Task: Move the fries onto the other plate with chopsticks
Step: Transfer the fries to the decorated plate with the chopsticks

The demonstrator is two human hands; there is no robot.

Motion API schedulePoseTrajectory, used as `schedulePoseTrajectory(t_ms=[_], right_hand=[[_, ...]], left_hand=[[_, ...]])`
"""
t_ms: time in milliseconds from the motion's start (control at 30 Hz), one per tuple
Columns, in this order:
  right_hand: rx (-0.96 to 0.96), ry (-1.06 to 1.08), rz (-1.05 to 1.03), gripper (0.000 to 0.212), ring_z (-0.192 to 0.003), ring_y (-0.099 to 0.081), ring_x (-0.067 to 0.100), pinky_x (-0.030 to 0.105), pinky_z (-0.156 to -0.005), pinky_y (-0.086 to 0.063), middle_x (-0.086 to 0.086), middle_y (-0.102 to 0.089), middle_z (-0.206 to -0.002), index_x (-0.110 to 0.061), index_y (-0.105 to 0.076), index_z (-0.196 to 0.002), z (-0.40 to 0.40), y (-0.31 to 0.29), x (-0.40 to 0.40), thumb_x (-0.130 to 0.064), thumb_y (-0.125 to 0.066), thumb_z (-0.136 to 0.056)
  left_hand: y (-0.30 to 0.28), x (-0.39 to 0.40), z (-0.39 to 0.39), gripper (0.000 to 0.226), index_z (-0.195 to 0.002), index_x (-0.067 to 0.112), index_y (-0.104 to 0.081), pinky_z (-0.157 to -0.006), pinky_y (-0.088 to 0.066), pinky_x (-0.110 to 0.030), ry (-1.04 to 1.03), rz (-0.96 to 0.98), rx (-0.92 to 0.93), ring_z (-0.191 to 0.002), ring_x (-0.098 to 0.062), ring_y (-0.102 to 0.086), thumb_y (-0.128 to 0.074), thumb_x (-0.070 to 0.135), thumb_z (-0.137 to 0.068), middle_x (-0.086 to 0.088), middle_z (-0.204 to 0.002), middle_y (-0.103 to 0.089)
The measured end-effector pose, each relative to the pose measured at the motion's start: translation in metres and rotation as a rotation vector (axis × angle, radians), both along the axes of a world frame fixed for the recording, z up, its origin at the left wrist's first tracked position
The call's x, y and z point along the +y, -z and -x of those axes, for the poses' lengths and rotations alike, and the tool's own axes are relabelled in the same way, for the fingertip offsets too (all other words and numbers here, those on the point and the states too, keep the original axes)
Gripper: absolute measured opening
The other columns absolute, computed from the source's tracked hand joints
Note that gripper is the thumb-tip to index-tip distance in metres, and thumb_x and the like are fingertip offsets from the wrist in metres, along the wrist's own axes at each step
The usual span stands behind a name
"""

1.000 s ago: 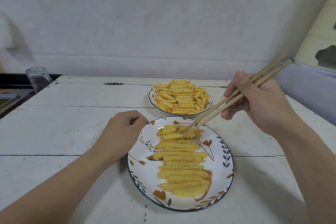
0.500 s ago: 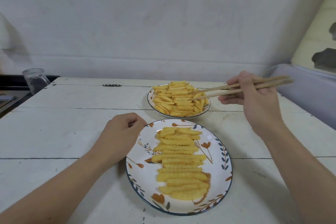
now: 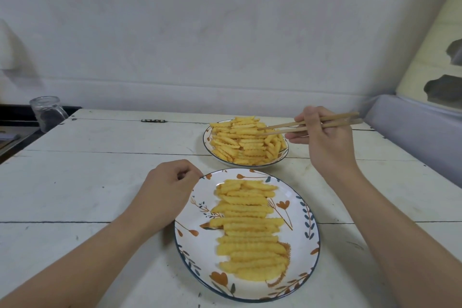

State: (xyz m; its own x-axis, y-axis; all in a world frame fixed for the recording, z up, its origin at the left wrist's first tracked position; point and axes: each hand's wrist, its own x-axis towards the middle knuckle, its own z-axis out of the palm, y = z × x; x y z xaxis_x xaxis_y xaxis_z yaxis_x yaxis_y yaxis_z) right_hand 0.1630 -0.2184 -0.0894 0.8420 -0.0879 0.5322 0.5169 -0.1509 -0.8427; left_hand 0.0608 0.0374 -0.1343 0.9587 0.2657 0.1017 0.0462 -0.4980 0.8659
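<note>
A far plate [image 3: 209, 145] holds a heap of crinkle-cut fries [image 3: 246, 141]. A nearer flowered plate [image 3: 306, 222] carries a neat row of fries [image 3: 248, 226] laid side by side. My right hand [image 3: 325, 140] grips a pair of wooden chopsticks [image 3: 285, 127] held nearly level, their tips over the middle of the far heap; whether they pinch a fry I cannot tell. My left hand [image 3: 166, 189] rests on the table with its fingers curled, touching the left rim of the near plate and holding nothing.
The plates stand on a white plank table [image 3: 100, 172]. A clear glass mug [image 3: 47, 112] stands beyond the table's far left corner. A white wall runs behind, and a pale purple padded edge [image 3: 412, 137] borders the right side.
My right hand lifted the chopsticks off the near plate's top fries and swung them back over the far plate, tips reaching deeper into the heap. My left hand stayed put.
</note>
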Motion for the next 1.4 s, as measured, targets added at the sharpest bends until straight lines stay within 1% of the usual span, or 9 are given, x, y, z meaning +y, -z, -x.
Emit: schedulePoseTrajectory(t_ms=[133,300,433,633,867,1000,1100,1267,1400], right_hand=[[-0.050,-0.006,-0.057,0.034,-0.061,-0.072,0.029,0.037,-0.061,-0.061,0.000,-0.064,-0.065,-0.009,-0.063,-0.081,0.006,-0.007,-0.002,-0.026,-0.048,-0.107],[0.057,-0.182,-0.178,0.047,-0.051,-0.068,0.033,0.036,-0.051,-0.058,0.014,-0.065,-0.057,-0.003,-0.060,-0.076,0.032,-0.033,-0.021,-0.038,-0.044,-0.105],[0.169,-0.330,-0.122,0.048,-0.043,-0.063,0.033,0.034,-0.044,-0.053,0.016,-0.058,-0.050,-0.004,-0.060,-0.070,0.052,-0.041,-0.027,-0.045,-0.048,-0.092],[0.206,-0.361,0.014,0.049,-0.041,-0.061,0.037,0.035,-0.040,-0.052,0.019,-0.055,-0.047,-0.013,-0.068,-0.059,0.061,-0.049,-0.024,-0.054,-0.054,-0.083],[0.207,-0.314,0.070,0.043,-0.040,-0.061,0.034,0.031,-0.039,-0.050,0.015,-0.057,-0.046,-0.015,-0.068,-0.057,0.061,-0.051,-0.026,-0.055,-0.063,-0.073],[0.143,-0.254,-0.057,0.043,-0.040,-0.061,0.031,0.030,-0.040,-0.050,0.011,-0.057,-0.047,-0.008,-0.063,-0.066,0.055,-0.049,-0.030,-0.043,-0.057,-0.090],[0.078,-0.086,-0.147,0.040,-0.047,-0.065,0.030,0.033,-0.046,-0.056,0.009,-0.062,-0.053,-0.006,-0.061,-0.075,0.041,-0.039,-0.034,-0.033,-0.053,-0.103],[0.047,0.120,-0.129,0.036,-0.060,-0.073,0.029,0.041,-0.064,-0.063,0.014,-0.067,-0.072,-0.008,-0.066,-0.082,0.022,-0.013,-0.031,-0.035,-0.054,-0.103],[0.043,0.184,-0.220,0.039,-0.059,-0.072,0.034,0.040,-0.061,-0.063,0.015,-0.065,-0.069,-0.006,-0.065,-0.079,0.019,-0.008,-0.022,-0.036,-0.057,-0.102]], left_hand=[[0.000,0.000,-0.001,0.029,-0.081,0.023,-0.078,-0.051,-0.041,-0.014,-0.002,0.007,0.008,-0.061,-0.001,-0.063,-0.054,0.019,-0.097,0.013,-0.078,-0.076],[0.000,0.000,0.000,0.029,-0.081,0.023,-0.078,-0.054,-0.043,-0.018,-0.003,0.002,0.008,-0.064,-0.008,-0.064,-0.053,0.020,-0.097,0.009,-0.077,-0.075],[0.001,0.001,-0.001,0.029,-0.082,0.021,-0.077,-0.048,-0.040,-0.012,-0.004,-0.002,0.004,-0.058,-0.005,-0.058,-0.053,0.020,-0.097,0.005,-0.076,-0.075],[-0.001,-0.001,0.001,0.030,-0.082,0.021,-0.078,-0.047,-0.040,-0.010,-0.006,0.019,0.004,-0.055,0.001,-0.059,-0.053,0.018,-0.097,0.011,-0.073,-0.074],[-0.002,-0.001,0.002,0.029,-0.082,0.023,-0.077,-0.050,-0.042,-0.013,-0.008,-0.002,0.015,-0.060,-0.002,-0.063,-0.053,0.022,-0.097,0.011,-0.077,-0.075],[-0.003,-0.002,0.002,0.029,-0.082,0.023,-0.078,-0.048,-0.041,-0.011,-0.013,0.001,0.013,-0.058,0.001,-0.062,-0.053,0.020,-0.097,0.012,-0.075,-0.075],[-0.003,-0.003,0.001,0.030,-0.081,0.023,-0.078,-0.046,-0.038,-0.008,-0.014,0.008,0.009,-0.056,0.003,-0.061,-0.053,0.019,-0.098,0.014,-0.073,-0.075],[-0.002,-0.001,0.001,0.029,-0.082,0.021,-0.077,-0.046,-0.039,-0.010,-0.014,-0.004,0.008,-0.055,0.000,-0.060,-0.054,0.020,-0.098,0.010,-0.074,-0.074],[-0.001,-0.002,0.001,0.030,-0.081,0.021,-0.077,-0.048,-0.040,-0.010,-0.014,-0.019,0.013,-0.060,0.000,-0.063,-0.053,0.018,-0.097,0.011,-0.076,-0.075]])
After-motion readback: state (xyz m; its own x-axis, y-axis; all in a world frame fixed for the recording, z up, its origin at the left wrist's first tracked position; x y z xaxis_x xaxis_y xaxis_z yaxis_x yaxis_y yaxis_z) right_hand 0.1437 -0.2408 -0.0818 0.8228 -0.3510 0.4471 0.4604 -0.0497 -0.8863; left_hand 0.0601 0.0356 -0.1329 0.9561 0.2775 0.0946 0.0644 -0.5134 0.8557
